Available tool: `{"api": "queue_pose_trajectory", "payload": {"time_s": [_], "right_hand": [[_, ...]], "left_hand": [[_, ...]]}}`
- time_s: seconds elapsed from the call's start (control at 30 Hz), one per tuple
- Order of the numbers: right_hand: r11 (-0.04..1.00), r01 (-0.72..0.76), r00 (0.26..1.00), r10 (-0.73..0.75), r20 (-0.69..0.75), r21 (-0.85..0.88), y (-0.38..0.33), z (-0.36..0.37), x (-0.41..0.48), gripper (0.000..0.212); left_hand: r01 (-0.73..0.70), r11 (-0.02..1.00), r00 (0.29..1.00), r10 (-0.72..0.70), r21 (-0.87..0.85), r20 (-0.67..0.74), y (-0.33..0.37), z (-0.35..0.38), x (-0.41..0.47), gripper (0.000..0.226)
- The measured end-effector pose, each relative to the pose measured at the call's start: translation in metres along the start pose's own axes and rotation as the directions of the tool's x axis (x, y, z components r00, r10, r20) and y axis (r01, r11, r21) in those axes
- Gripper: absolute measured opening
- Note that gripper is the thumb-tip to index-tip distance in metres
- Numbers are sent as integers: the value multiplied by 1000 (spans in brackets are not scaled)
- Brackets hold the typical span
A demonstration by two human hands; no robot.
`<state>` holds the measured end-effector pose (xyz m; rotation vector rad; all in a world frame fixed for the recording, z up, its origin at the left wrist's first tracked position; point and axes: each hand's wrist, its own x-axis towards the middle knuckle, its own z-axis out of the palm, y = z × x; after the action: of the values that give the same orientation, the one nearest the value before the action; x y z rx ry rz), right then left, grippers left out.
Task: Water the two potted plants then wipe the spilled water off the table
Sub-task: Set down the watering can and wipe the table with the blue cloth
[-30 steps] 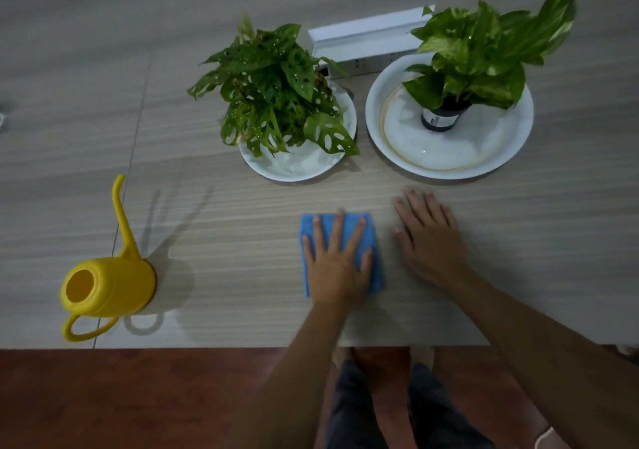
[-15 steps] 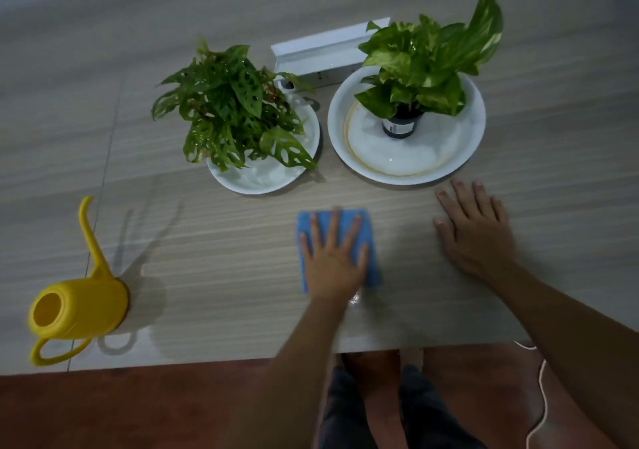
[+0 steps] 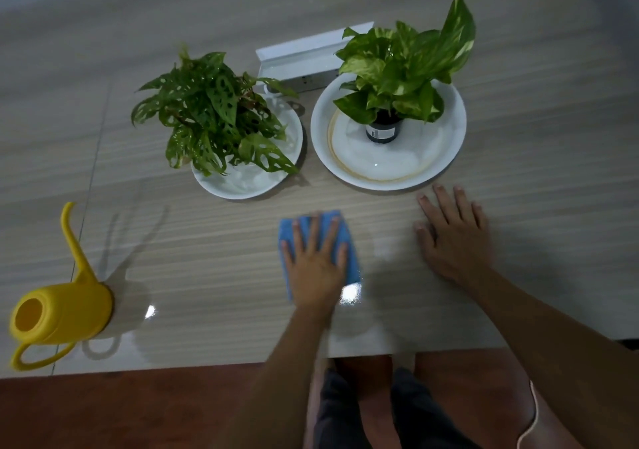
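My left hand [image 3: 316, 265] lies flat, fingers spread, pressing a blue cloth [image 3: 347, 241] onto the wooden table [image 3: 207, 276] near its front edge. A wet shine shows just right of that wrist. My right hand [image 3: 454, 237] rests palm down on the bare table, holding nothing, just below the right plate. A dark holey-leaved plant [image 3: 214, 117] stands on a white plate [image 3: 242, 187]. To its right a light green plant [image 3: 404, 68] in a small dark pot [image 3: 382, 132] stands in a larger white plate [image 3: 390, 168].
A yellow watering can [image 3: 60, 317] with a long thin spout stands at the table's front left. A white box [image 3: 297, 58] lies behind the plants. Below the table edge are a reddish floor, my legs and a thin white cable [image 3: 530, 424].
My left hand with the cloth has slid slightly away from me over the table. My right hand has moved to the right, away from the cloth. The view has shifted.
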<state>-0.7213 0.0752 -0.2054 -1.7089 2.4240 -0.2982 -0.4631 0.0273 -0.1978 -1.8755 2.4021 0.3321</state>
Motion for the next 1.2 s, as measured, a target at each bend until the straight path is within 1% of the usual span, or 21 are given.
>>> {"api": "queue_pose_trajectory", "payload": {"time_s": [0.07, 0.13, 0.17, 0.23, 0.3, 0.33, 0.4, 0.47, 0.5, 0.57, 0.7, 0.8, 0.93, 1.07, 1.2], "right_hand": [[1000, -5, 1000, 5, -8, -3, 0, -1, 0, 57], [1000, -13, 1000, 13, -9, -4, -2, -3, 0, 57], [1000, -15, 1000, 15, -6, -3, -2, -3, 0, 57], [1000, -13, 1000, 13, 1, -4, -2, -4, 0, 57], [1000, -11, 1000, 11, 7, -11, -2, -5, 0, 58], [1000, -12, 1000, 12, 11, -12, -2, -5, 0, 58], [1000, -15, 1000, 15, 16, -5, -3, -6, 0, 59], [1000, -18, 1000, 18, 22, -3, -4, -7, 0, 59], [1000, -18, 1000, 18, 23, -2, -5, -8, -1, 59], [1000, -21, 999, 21, 27, 1, -5, -11, 0, 58], [1000, -27, 998, 27, 54, 3, -6, -15, 1, 60], [1000, -19, 999, 19, 46, 9, -6, -17, 2, 61], [1000, 1, 1000, -1, 24, 0, -4, -15, 2, 60], [1000, 8, 999, -7, 44, -16, -3, -13, 2, 60], [999, 10, 999, -8, 45, -34, -1, -10, 3, 61]], "left_hand": [[178, 981, 983, -180, -76, -27, -32, -8, -8, 61], [252, 963, 967, -255, -99, -20, -36, -9, -39, 61], [248, 963, 968, -250, -103, 2, -26, -6, -57, 62], [185, 975, 983, -183, -126, 28, 1, 2, -75, 63], [106, 984, 993, -112, -146, -34, 19, 5, -62, 62], [91, 986, 995, -97, -140, -38, 23, 3, -49, 62], [106, 988, 994, -109, -112, -26, 22, -1, -25, 62], [117, 980, 991, -126, -158, -43, 17, -1, -14, 61], [92, 982, 993, -102, -167, -55, 14, -1, -16, 59], [27, 991, 997, -35, -129, -65, 10, 3, -22, 59], [38, 995, 997, -44, -88, -63, 14, 5, -9, 61], [40, 990, 997, -48, -134, -56, 17, 1, 6, 59], [-21, 990, 997, 10, -142, -77, 13, 1, 2, 57], [15, 994, 998, -22, -109, -65, 18, -2, 18, 61], [122, 983, 990, -130, -136, -52, 25, -10, 56, 61]]}}
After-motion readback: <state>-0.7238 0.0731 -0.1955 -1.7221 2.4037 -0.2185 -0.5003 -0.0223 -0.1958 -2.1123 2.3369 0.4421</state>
